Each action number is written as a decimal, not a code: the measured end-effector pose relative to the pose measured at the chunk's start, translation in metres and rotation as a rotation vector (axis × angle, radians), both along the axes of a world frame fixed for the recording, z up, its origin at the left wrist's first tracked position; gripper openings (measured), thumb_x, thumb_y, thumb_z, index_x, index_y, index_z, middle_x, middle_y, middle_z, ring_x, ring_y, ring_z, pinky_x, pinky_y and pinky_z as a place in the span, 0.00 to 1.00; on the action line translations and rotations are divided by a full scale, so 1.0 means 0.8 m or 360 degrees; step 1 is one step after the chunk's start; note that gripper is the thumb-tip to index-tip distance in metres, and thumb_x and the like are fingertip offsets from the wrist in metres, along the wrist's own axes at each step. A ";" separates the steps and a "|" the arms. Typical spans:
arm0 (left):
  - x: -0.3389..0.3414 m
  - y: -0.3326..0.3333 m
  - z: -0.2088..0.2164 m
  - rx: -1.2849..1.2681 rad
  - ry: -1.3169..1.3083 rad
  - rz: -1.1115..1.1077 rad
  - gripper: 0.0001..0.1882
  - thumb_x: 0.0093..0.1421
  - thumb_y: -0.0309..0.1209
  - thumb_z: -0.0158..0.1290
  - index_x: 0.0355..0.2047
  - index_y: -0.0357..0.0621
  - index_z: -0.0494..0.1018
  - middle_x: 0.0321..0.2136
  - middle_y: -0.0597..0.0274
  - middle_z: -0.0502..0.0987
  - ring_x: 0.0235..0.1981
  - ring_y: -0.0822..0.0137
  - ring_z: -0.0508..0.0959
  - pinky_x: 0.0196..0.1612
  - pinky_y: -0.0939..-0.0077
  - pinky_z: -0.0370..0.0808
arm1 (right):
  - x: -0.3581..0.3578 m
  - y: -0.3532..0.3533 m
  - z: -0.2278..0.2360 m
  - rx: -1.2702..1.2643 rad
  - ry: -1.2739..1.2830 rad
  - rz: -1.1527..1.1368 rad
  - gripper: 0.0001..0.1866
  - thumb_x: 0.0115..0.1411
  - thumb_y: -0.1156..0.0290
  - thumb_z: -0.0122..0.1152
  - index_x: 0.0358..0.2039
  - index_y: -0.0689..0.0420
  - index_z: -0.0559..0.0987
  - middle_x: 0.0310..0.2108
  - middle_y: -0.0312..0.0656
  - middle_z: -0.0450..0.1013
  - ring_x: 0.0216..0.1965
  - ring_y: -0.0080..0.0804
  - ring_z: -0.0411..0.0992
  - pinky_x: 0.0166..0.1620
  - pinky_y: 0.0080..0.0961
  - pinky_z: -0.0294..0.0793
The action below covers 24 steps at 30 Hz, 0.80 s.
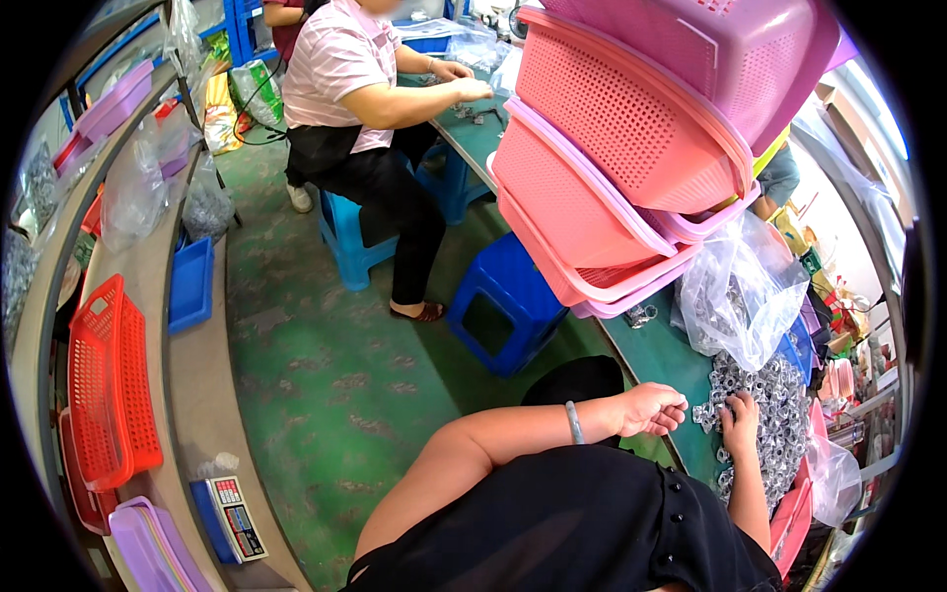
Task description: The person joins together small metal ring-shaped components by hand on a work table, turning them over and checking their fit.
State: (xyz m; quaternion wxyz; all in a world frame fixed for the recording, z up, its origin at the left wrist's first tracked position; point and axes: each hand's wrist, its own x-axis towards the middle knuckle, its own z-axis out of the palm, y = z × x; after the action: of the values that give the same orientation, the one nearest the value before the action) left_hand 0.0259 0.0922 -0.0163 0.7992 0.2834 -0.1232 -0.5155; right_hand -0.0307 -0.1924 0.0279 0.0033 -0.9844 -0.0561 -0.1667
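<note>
My left hand (651, 408), with a pale bangle on its wrist, hovers over the near edge of the green table (646, 357). Its fingers are curled and pressed together; whatever is between them is too small to make out. To its right, my right hand (740, 428) rests at the left side of a heap of small shiny metal parts (774, 414). The fingers there are bent down onto the parts, and their tips are partly hidden. A clear plastic bag (740, 301) with more parts lies just beyond the heap.
Stacked pink and purple baskets (631, 109) tower over the table ahead. A blue stool (508, 306) stands beside the table. Farther off, a seated co-worker (365, 109) handles small things at the table. Left, a shelf (197, 414) carries a red basket (113, 385) and a scale (237, 518).
</note>
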 end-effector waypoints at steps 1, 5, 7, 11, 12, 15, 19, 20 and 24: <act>0.000 0.001 -0.001 0.0005 -0.0002 0.0004 0.10 0.60 0.37 0.46 0.34 0.45 0.71 0.27 0.68 0.74 0.25 0.75 0.74 0.29 0.80 0.72 | 0.001 -0.003 -0.003 0.0012 -0.0011 0.0000 0.15 0.46 0.71 0.60 0.36 0.59 0.74 0.42 0.49 0.66 0.43 0.49 0.62 0.47 0.39 0.62; -0.003 0.004 -0.002 0.0007 -0.0007 -0.0002 0.10 0.60 0.37 0.46 0.34 0.45 0.71 0.27 0.68 0.74 0.26 0.75 0.74 0.29 0.80 0.72 | -0.001 -0.001 -0.002 -0.0018 -0.0071 0.0041 0.14 0.46 0.69 0.60 0.35 0.58 0.74 0.42 0.47 0.67 0.45 0.48 0.63 0.47 0.40 0.62; -0.001 0.004 -0.005 0.0011 0.0007 0.0010 0.10 0.60 0.37 0.46 0.34 0.45 0.71 0.27 0.68 0.74 0.26 0.75 0.74 0.29 0.80 0.72 | -0.003 0.025 0.004 -0.0049 -0.0090 0.0146 0.14 0.46 0.68 0.60 0.35 0.58 0.74 0.42 0.46 0.67 0.45 0.47 0.62 0.48 0.41 0.61; -0.002 0.005 -0.004 0.0024 0.0018 0.0005 0.10 0.60 0.37 0.47 0.34 0.45 0.71 0.27 0.68 0.74 0.26 0.75 0.74 0.29 0.80 0.72 | -0.011 0.043 0.007 -0.0077 -0.0001 0.0055 0.16 0.46 0.68 0.60 0.37 0.57 0.74 0.42 0.45 0.67 0.47 0.47 0.62 0.49 0.40 0.58; -0.003 0.005 -0.004 0.0020 0.0021 0.0000 0.10 0.60 0.37 0.46 0.34 0.45 0.71 0.27 0.68 0.74 0.26 0.75 0.74 0.29 0.80 0.72 | -0.012 0.042 0.006 -0.0078 -0.0005 0.0058 0.16 0.46 0.68 0.60 0.37 0.57 0.73 0.42 0.45 0.67 0.47 0.46 0.62 0.49 0.40 0.58; -0.002 0.006 -0.006 0.0017 0.0027 0.0002 0.10 0.60 0.37 0.46 0.34 0.45 0.71 0.27 0.68 0.74 0.25 0.75 0.75 0.29 0.80 0.72 | -0.011 0.042 0.006 -0.0082 -0.0015 0.0066 0.16 0.46 0.69 0.60 0.37 0.57 0.73 0.42 0.45 0.67 0.47 0.46 0.62 0.49 0.40 0.59; -0.001 0.024 -0.012 -0.0027 0.0063 0.0045 0.10 0.61 0.37 0.46 0.35 0.44 0.70 0.27 0.68 0.74 0.26 0.75 0.75 0.29 0.81 0.72 | -0.011 0.043 0.004 -0.0101 -0.0048 0.0087 0.15 0.46 0.70 0.59 0.37 0.58 0.73 0.41 0.45 0.67 0.46 0.46 0.62 0.48 0.40 0.59; 0.000 0.032 -0.016 -0.0052 0.0083 0.0061 0.10 0.61 0.37 0.46 0.35 0.44 0.70 0.27 0.67 0.75 0.26 0.75 0.75 0.29 0.81 0.72 | -0.010 0.042 0.003 -0.0106 -0.0060 0.0103 0.15 0.46 0.71 0.59 0.37 0.58 0.73 0.41 0.45 0.67 0.46 0.46 0.62 0.48 0.40 0.59; 0.002 0.087 -0.036 -0.0076 0.0108 0.0305 0.11 0.60 0.37 0.47 0.36 0.43 0.70 0.28 0.65 0.75 0.27 0.72 0.76 0.31 0.77 0.73 | -0.012 0.039 0.001 -0.0112 -0.0031 0.0107 0.15 0.47 0.71 0.58 0.37 0.58 0.73 0.41 0.45 0.67 0.46 0.47 0.62 0.48 0.41 0.59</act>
State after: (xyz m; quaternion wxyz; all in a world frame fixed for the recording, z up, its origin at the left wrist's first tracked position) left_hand 0.0276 0.1619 -0.0452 0.8551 0.2571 -0.0805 -0.4429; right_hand -0.0403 -0.1615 0.0289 -0.0263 -0.9798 -0.0949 -0.1739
